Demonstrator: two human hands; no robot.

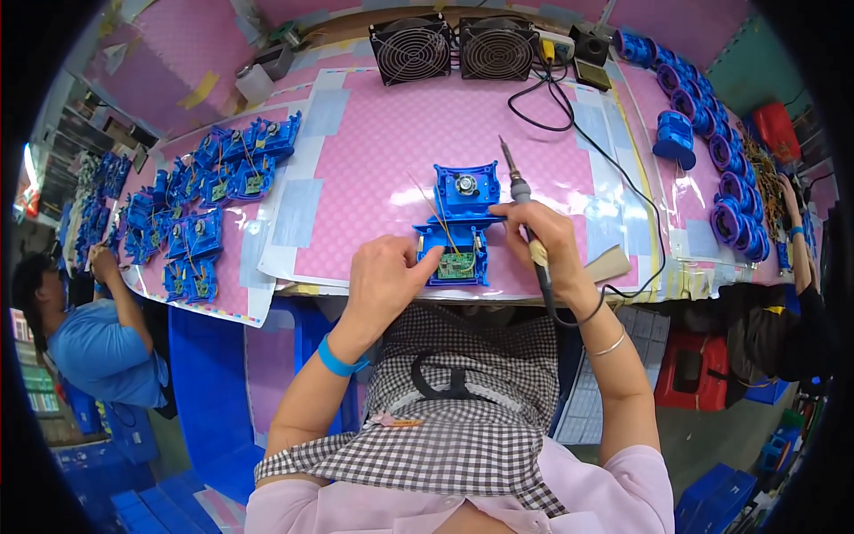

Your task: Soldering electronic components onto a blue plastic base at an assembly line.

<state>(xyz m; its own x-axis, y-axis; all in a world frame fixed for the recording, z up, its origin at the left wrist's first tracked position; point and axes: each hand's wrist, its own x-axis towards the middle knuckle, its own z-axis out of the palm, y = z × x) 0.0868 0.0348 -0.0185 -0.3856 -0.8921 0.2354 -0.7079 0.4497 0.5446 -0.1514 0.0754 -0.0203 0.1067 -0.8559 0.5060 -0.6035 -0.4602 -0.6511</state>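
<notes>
An open blue plastic housing lies on the pink table in front of me. Its far half (465, 198) carries a round speaker, and its near half holds a green circuit board (455, 266). Thin wires rise between the halves. My left hand (388, 274) has its fingers curled at the near half's left side, its thumb lying on the edge by the board. Closed around a soldering iron (521, 190), my right hand (550, 238) is at the housing's right side, an extended finger touching its edge. The iron's tip points up and away from the board.
Two black fans (411, 55) stand at the back, beside a soldering stand (591, 44). The iron's black cable (636, 187) loops across the right side. Several blue housings (191, 236) lie left; blue round parts (731, 222) line the right. A person (107, 343) works at left, another's arm (797, 227) at right.
</notes>
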